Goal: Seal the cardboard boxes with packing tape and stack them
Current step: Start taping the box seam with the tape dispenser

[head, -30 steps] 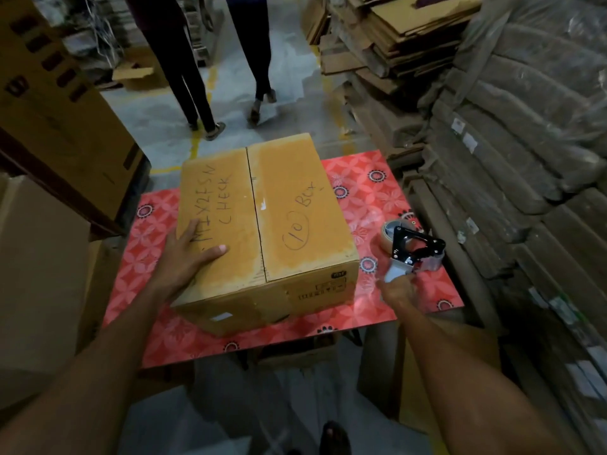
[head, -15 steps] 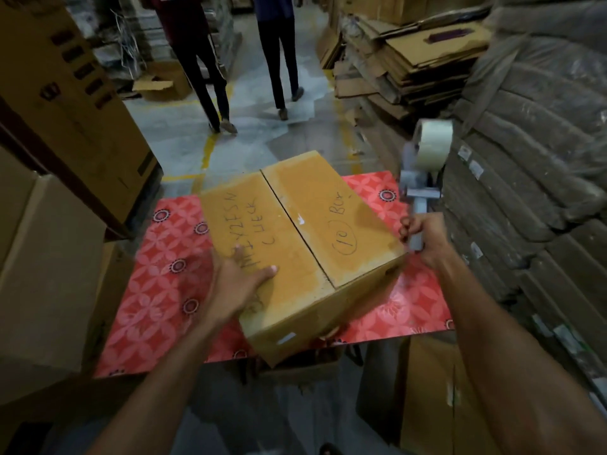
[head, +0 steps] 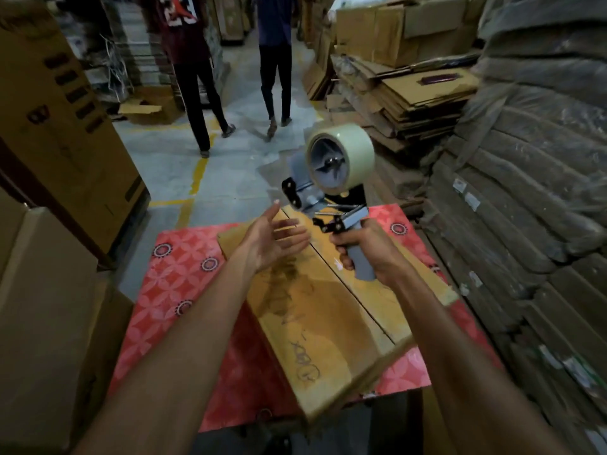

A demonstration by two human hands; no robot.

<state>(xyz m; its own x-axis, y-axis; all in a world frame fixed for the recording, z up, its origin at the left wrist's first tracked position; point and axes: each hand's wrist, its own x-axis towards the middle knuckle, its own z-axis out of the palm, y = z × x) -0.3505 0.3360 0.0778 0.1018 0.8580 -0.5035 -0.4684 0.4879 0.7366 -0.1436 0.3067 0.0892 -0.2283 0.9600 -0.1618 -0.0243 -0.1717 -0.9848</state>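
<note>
A closed brown cardboard box (head: 328,316) with handwriting on its flaps lies lengthwise on the red patterned table (head: 184,277). Its centre seam runs away from me and shows no tape. My right hand (head: 364,247) grips the grey handle of a tape dispenser (head: 328,188) held upright above the box's far end, its roll of clear tape on top. My left hand (head: 276,238) hovers palm up with relaxed fingers just left of the dispenser's blade, above the box, holding nothing.
Tall cardboard cartons (head: 56,133) stand close on the left. Bundled wrapped stacks (head: 525,208) and flattened cardboard (head: 410,93) crowd the right. Two people (head: 230,77) walk away down the grey aisle beyond the table.
The box has turned so its long side points away from me. My left hand lifted off the box lid and opened. My right hand carried the dispenser over the box's far end.
</note>
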